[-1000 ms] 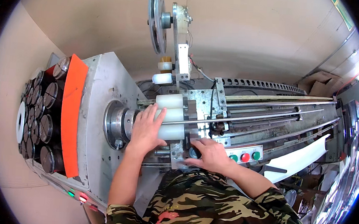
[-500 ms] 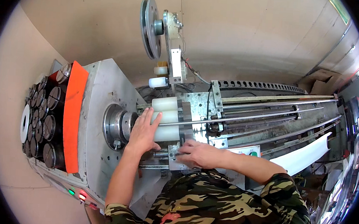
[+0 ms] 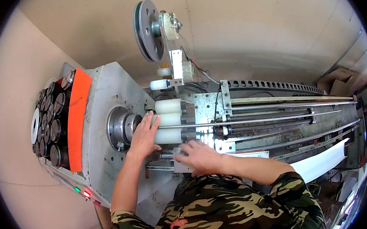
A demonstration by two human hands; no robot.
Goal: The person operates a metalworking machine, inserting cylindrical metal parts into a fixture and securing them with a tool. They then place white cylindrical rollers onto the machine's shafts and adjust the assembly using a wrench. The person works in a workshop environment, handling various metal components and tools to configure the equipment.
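My left hand [image 3: 144,136] lies with its fingers stretched out over the left ends of the white rollers [image 3: 168,136], beside the round metal chuck [image 3: 117,129]. A long steel rod [image 3: 242,123] runs from the chuck side rightward across the rollers, passing by my left fingers. At the front of the sliding carriage [image 3: 207,105], my right hand [image 3: 199,157] is over a metal block [image 3: 182,167]. Its fingers are bent and smeared by motion, so whether they hold anything there is unclear.
A grey machine housing [image 3: 113,86] stands left, with an orange sheet [image 3: 78,120] and several dark cylinders [image 3: 59,131] on top. Behind the rollers rises a grey pulley wheel [image 3: 151,30] on an arm. Guide rails [image 3: 294,106] and a curved white sheet [image 3: 320,161] extend right.
The view has shifted slightly. My left hand stays by the rollers with its fingers stretched out. My right hand remains at the front block, and its fingers have moved.
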